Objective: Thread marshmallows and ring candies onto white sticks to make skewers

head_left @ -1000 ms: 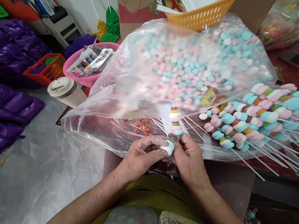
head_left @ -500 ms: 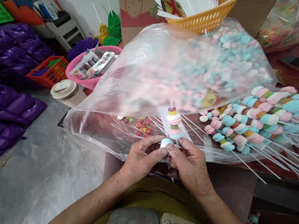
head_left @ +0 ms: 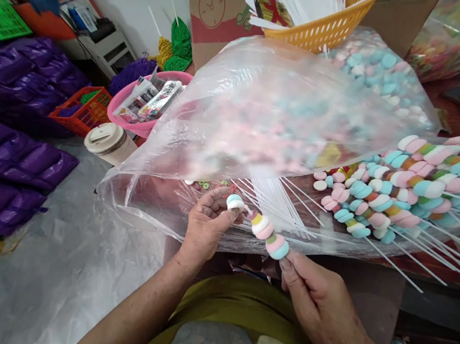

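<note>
Between the thumb and fingers of my left hand [head_left: 210, 219] is a blue-and-white marshmallow [head_left: 235, 202]. My right hand [head_left: 315, 294] pinches the lower end of a marshmallow skewer [head_left: 263, 229], just under its blue-and-pink piece. Pink, white and blue marshmallows alternate on it with small green, yellow and dark red ring pieces. The skewer tilts up toward my left hand, its tip close to the held marshmallow; whether they touch I cannot tell. Beyond my hands lie loose white sticks [head_left: 280, 204] and small coloured rings [head_left: 205, 185], partly hidden by my left hand.
A big clear bag of marshmallows [head_left: 275, 115] covers the table's middle. Finished marshmallow skewers [head_left: 400, 190] are piled at the right. Behind stands a yellow basket [head_left: 320, 37] of white sticks. A lidded cup [head_left: 108, 142] and a pink basket [head_left: 142, 128] are at the left.
My hands have moved apart: the left went left with the marshmallow, the right went right and down with the skewer. The skewer has gone from upright to tilted leftward.
</note>
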`<state>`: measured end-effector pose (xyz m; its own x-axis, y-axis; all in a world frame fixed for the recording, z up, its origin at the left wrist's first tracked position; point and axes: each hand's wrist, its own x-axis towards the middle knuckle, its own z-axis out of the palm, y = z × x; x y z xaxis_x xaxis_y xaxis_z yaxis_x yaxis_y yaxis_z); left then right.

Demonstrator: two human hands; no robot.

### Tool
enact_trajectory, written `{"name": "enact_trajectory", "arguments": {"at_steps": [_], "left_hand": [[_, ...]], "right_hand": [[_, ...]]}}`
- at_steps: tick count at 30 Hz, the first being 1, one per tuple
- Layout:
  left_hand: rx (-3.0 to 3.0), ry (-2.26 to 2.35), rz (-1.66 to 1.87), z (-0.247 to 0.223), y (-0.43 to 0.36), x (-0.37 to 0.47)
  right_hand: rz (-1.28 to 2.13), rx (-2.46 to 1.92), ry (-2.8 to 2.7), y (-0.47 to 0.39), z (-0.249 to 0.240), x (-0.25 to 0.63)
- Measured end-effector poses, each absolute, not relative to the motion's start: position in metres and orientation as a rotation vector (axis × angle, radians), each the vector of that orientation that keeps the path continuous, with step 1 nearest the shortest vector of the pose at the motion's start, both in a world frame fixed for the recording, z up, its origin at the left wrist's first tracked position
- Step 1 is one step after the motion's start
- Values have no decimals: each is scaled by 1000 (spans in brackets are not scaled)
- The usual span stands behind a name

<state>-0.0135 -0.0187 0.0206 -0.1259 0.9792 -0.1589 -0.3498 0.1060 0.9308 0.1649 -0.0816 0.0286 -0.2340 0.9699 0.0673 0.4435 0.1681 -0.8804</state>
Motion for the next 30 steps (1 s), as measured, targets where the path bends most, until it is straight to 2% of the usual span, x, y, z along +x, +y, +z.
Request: {"name": "enact_trajectory", "arguments": {"at_steps": [9,19,30], "left_hand": [[885,1207,1326,15,-20,-19],[1464,1496,1288,7,-30,-26],[1505,1554,1210,6,-35,-24]], "right_hand": [[988,-1476,-1959,-84,12,158],[970,-1542,-2019,-81,17,153],[978,-1593,-2057,-79,14,146]]}}
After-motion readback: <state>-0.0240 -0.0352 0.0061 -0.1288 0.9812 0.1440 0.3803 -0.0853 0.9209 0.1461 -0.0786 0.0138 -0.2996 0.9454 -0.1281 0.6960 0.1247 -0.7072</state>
